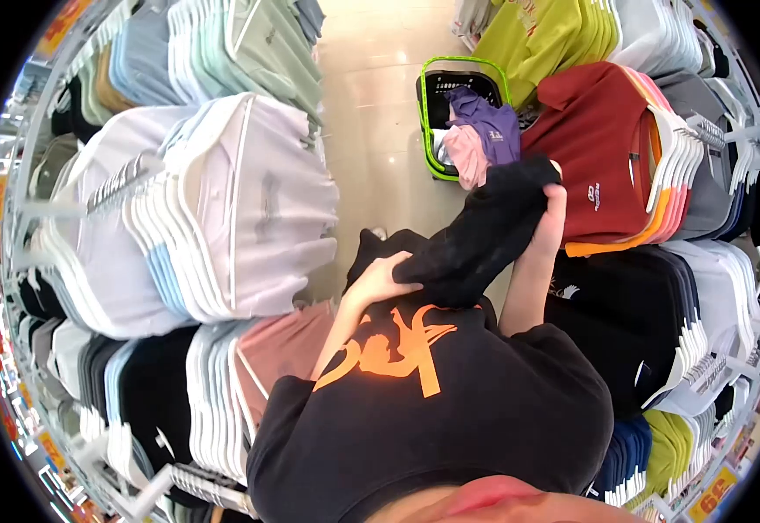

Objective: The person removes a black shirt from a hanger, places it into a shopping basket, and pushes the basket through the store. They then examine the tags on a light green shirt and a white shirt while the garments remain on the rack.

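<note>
The black cloth (476,248) hangs in the air in front of the person's chest, between the two hands, above the floor (371,131) of the aisle and on the near side of the basket (465,59). The left hand (376,281) has its fingers closed over the near edge; the right hand (554,202) grips the upper far end, thumb on the side nearer the camera.

It looks light and soft, with no stiffness of its own: it droops and creases between the two holds, so I would expect it to fold wherever it is let go slack. Nothing about it seems fragile, and a matt knit like this should not slip much. Two holds well apart, at the edges or a seam, would keep it spread; one grip in the middle would only bunch it.

Much is hard to make out. The cloth is so dark (and the wearer's shirt (485,410) is just as dark) that its lower border partly melts into the chest behind. It may be a garment, but folded and bunched like this I cannot tell its cut. Most of the right fingers are hidden behind it. In the basket, the purple cloth (491,122) and pink cloth (467,150) cover part of what lies beneath, and the rack edges blur towards the lens rim.
</note>
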Motion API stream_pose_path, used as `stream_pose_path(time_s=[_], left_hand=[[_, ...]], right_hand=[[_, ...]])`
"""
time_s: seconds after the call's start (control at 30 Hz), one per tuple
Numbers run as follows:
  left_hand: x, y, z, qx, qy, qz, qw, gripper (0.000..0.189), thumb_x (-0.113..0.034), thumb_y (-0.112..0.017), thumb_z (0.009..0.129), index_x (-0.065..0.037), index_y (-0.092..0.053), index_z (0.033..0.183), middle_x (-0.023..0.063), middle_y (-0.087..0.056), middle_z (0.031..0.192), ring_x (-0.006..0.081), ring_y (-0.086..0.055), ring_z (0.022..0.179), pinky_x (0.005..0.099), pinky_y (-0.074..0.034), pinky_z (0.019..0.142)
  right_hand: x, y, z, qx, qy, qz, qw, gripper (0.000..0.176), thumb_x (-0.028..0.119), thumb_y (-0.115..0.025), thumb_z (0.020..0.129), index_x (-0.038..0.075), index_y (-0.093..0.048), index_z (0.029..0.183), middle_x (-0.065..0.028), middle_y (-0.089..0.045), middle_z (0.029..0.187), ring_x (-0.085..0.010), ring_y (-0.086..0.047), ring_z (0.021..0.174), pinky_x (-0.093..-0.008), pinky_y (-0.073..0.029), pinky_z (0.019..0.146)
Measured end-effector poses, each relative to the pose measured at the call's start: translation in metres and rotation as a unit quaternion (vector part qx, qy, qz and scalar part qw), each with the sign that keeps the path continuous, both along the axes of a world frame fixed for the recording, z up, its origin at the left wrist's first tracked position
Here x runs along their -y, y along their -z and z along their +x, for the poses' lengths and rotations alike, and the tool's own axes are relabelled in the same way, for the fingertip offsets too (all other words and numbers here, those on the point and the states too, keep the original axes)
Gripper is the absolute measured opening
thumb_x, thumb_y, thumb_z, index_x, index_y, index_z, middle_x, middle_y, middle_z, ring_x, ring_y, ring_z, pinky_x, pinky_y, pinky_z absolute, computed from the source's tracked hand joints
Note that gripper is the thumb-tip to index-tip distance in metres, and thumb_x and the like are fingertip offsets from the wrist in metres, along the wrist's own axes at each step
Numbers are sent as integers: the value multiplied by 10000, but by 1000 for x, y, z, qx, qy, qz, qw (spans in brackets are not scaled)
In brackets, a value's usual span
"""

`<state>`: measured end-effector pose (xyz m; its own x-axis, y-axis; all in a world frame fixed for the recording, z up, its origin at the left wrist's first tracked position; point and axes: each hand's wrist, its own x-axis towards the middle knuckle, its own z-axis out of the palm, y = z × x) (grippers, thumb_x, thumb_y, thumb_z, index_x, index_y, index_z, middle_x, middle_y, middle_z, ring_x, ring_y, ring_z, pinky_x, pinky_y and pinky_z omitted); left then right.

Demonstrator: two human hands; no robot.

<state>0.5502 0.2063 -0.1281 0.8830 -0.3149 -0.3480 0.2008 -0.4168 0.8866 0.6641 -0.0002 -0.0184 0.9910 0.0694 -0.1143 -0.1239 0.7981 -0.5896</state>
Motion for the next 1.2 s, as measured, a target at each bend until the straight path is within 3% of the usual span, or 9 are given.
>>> stream_pose_path(time_s=[0.17,0.27,0.5,0.63,0.8,0.87,1.0,1.07,1.2], left_hand=[[-45,57,95,24,167,40,985,354,-195,-628,658,-104,-551,992,138,-604,884,312,-569,839,356,-452,726],[-58,86,150,114,167,144,969,348,-129,-576,647,-134,-556,994,122,-599,885,305,-565,839,383,-450,716],[-50,91,282,172,102,147,969,424,31,-509,627,-158,-538,1006,92,-579,896,301,-553,847,383,-453,698],[-22,83,353,226,106,81,965,405,31,-491,656,-177,-550,998,82,-583,919,293,-558,844,359,-458,694],[19,83,444,238,75,45,967,397,19,-499,664,-176,-562,1004,65,-599,952,291,-563,860,354,-460,692],[27,88,475,219,86,62,970,397,20,-504,661,-179,-563,999,63,-602,946,295,-560,862,358,-460,691],[39,113,527,134,54,-49,988,455,128,-441,625,-77,-558,1014,114,-619,888,230,-606,813,297,-461,647],[50,111,544,50,0,-86,995,352,97,-464,698,-49,-561,1003,73,-622,852,135,-574,782,257,-453,679],[65,152,575,72,49,-93,992,292,41,-498,731,-34,-550,1009,85,-615,856,135,-570,788,246,-440,710]], right_hand=[[-28,2,44,148,83,-101,980,155,132,-479,723,103,-352,807,-46,-377,706,-163,-416,654,-283,-409,653],[-57,-15,75,146,70,-144,976,181,135,-478,729,113,-302,763,-43,-344,668,-156,-379,620,-276,-375,596],[-80,-33,130,138,201,-205,948,303,226,-518,800,129,-238,737,-22,-316,572,-140,-316,525,-268,-270,478],[-51,-11,173,267,202,14,942,79,148,-392,862,110,-323,856,-75,-415,589,-151,-349,522,-260,-299,460],[-18,-10,243,270,277,-50,921,163,187,-449,842,91,-334,906,-44,-379,585,-158,-329,539,-281,-289,527],[-6,1,269,298,300,-128,897,405,202,-386,850,53,-320,1220,7,-359,627,-130,-323,565,-274,-321,579],[12,5,295,124,324,-208,915,438,-3,-489,766,-16,-368,1187,-101,-539,982,-184,-531,921,-289,-408,840],[13,10,309,74,343,-240,905,416,-19,-475,768,-9,-380,1174,-87,-529,993,-171,-521,926,-288,-398,852],[8,30,327,19,396,-237,887,408,-37,-478,768,3,-388,1164,-73,-503,1027,-162,-493,961,-286,-376,877]])
